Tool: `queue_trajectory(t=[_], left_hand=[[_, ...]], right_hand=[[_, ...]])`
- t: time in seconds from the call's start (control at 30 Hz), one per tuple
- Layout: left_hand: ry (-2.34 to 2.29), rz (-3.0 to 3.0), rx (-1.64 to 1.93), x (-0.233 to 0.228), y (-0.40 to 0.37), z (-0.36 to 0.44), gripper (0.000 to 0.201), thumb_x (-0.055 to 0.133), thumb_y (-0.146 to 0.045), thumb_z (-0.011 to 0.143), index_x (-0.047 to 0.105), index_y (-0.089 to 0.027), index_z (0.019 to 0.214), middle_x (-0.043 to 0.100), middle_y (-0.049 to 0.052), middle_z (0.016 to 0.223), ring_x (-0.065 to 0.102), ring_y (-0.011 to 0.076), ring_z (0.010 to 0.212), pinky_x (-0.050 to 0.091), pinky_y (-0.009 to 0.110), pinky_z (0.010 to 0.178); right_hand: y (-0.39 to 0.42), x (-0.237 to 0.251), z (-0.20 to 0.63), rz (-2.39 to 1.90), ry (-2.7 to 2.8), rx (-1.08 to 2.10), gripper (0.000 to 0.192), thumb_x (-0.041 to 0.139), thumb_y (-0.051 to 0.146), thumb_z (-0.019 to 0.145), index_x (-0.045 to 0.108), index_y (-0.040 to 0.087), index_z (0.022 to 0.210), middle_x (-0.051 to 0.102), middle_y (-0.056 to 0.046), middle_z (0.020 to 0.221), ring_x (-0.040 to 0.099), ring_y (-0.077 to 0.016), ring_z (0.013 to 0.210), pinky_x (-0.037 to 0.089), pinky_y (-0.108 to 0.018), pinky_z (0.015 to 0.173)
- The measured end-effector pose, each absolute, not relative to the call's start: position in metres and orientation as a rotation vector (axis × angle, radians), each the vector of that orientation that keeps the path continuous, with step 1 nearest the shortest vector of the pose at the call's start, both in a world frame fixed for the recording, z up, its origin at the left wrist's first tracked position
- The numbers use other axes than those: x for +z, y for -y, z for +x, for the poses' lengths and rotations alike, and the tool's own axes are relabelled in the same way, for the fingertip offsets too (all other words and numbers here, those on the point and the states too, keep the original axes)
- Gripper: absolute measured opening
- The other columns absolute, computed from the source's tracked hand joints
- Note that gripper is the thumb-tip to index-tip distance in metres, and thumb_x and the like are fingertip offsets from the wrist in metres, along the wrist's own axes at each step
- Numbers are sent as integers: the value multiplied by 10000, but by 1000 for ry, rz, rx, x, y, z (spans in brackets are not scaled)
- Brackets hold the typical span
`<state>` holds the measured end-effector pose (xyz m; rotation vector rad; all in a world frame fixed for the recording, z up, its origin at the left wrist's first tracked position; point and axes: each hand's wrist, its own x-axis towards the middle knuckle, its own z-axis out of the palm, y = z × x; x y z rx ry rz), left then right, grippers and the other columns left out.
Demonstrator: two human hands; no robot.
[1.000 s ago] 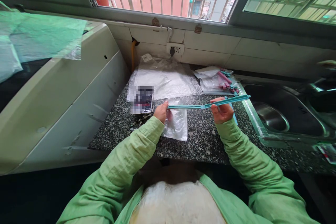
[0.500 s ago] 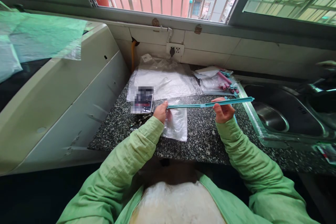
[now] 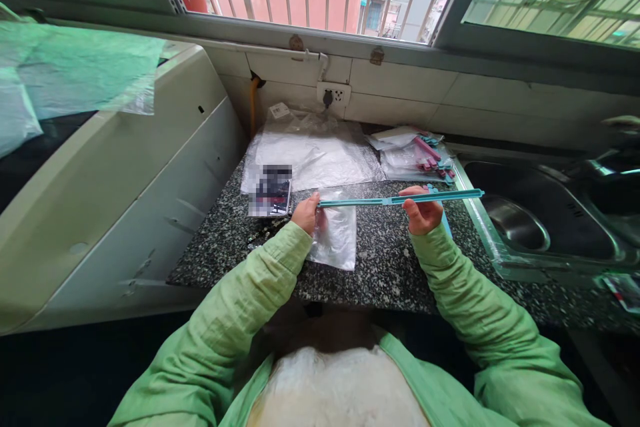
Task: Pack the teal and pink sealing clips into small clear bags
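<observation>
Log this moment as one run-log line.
left hand: grips sealing stick end and clear bag | right hand: holds teal sealing stick | stick: level above granite counter

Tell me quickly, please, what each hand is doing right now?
Left hand: closed on one end of the teal strip and a clear bag.
Right hand: closed on the same strip.

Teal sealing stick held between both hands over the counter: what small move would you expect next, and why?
Probably lowering the long teal plastic sealing stick onto the top edge of the small clear plastic bag. The left hand grips the stick's end and pinches the bag's top edge, the right hand holds it further along, and the stick sits level just above the speckled granite counter.
</observation>
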<state>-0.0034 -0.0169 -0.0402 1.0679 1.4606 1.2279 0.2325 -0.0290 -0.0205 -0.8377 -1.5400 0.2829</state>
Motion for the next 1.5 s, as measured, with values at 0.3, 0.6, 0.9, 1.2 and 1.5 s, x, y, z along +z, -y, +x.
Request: queue_trajectory(t=[0.3, 0.6, 0.9, 1.2, 1.5], left_hand=[[-1432, 1020, 1234, -34, 20, -1, 366, 456, -259, 768, 430, -165, 416, 381, -42, 388, 347, 82, 432, 273, 234, 474], [-1401, 955, 1175, -19, 27, 3, 409, 473, -264, 772, 396, -171, 381, 324, -48, 354, 309, 69, 370, 268, 226, 418], [-1354, 881, 1219, -27, 24, 2, 362, 514, -285, 736, 433, -166, 403, 391, -46, 368, 350, 69, 379, 294, 218, 415], [-1098, 713, 1163, -29, 23, 1, 269, 594, -380, 638, 550, -139, 527, 371, -58, 334, 333, 55, 311, 246, 206, 344], [-932, 720, 1051, -9, 34, 1, 283, 733, -273, 450, 502, -138, 542, 495, -53, 406, 444, 65, 341, 311, 180, 350]], right_hand=[[30, -20, 226, -885, 1704, 454, 302, 633, 390, 664, 593, 179, 877, 593, -44, 740, 557, -131, 606, 461, -256, 492], [29, -16, 223, -836, 1798, 331, 175, 620, 333, 678, 593, 182, 762, 590, -47, 690, 551, -142, 606, 474, -293, 540], [29, -16, 222, -737, 1804, 279, 108, 623, 199, 663, 599, 186, 767, 593, -45, 692, 557, -144, 611, 473, -290, 537], [30, -15, 222, -789, 1774, 279, 84, 643, 242, 655, 605, 185, 705, 603, -38, 659, 568, -147, 601, 483, -295, 545], [25, -16, 231, -982, 1506, 187, 151, 638, 342, 674, 606, 204, 727, 594, -17, 675, 554, -135, 601, 464, -276, 529]])
